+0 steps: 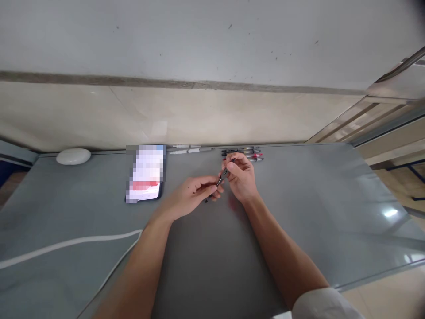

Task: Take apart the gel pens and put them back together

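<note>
A dark pen [220, 180] is held at a slant between my two hands, above the grey table. My left hand [194, 195] pinches its lower end, with the tip poking out below the fingers. Around its upper end close the thumb and fingers of my right hand [242, 177]. Just behind the right hand lies a row of several pens [244, 150] with dark and red parts, partly hidden by the fingers. To their left, white pens [189, 151] rest along the table's back edge.
A phone [146, 173] with a lit, blurred screen lies left of my hands. Farther left sits a white rounded object [73, 156]. A white cable [83, 239] crosses the left of the table [315, 208]. The wall [212, 113] borders the back.
</note>
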`<state>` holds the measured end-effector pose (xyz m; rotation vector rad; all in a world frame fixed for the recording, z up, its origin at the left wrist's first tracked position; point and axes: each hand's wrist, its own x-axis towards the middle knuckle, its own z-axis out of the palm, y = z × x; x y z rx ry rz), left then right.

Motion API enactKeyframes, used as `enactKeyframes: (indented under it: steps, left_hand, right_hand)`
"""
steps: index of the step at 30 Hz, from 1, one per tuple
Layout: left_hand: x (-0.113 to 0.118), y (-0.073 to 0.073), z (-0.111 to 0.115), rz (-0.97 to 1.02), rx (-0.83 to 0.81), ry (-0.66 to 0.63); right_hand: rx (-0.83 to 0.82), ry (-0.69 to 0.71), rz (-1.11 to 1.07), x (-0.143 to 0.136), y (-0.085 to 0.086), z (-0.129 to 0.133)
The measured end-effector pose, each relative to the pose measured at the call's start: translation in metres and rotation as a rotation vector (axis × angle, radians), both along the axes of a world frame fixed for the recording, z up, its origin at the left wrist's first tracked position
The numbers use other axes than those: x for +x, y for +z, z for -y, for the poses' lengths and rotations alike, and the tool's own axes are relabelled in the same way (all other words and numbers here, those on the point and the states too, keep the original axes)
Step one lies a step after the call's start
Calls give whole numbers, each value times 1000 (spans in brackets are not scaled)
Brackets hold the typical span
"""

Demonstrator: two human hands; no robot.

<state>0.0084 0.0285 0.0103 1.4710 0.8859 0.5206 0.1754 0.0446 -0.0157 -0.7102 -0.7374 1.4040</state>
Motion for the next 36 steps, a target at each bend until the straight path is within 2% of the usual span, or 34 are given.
enactKeyframes:
  steps: [5,9,19,24,27,32,36]
  left_hand:
    - [3,-5,-1,-119,132,129]
    - [2,-6,-1,-121,148,177]
    - [0,1,2,47,-2,-26]
    - [1,3,3,54,-18,-97]
    - [2,0,3,12,-3,-25]
    - [5,-5,1,-140,141,192]
    - [4,-5,0,-141,158,212]
  right_hand:
    - [0,-107,-4,-3,3,-1]
    - [8,-74,-9,-2,5,1]
    - [30,62,-95,4,2,3]
    - [27,121,-121,6,0,4]
    - [32,108,-120,5,0,2]
    - [1,-51,-46,1,1,-1]
    - [-17,-31,-31,1,3,0]
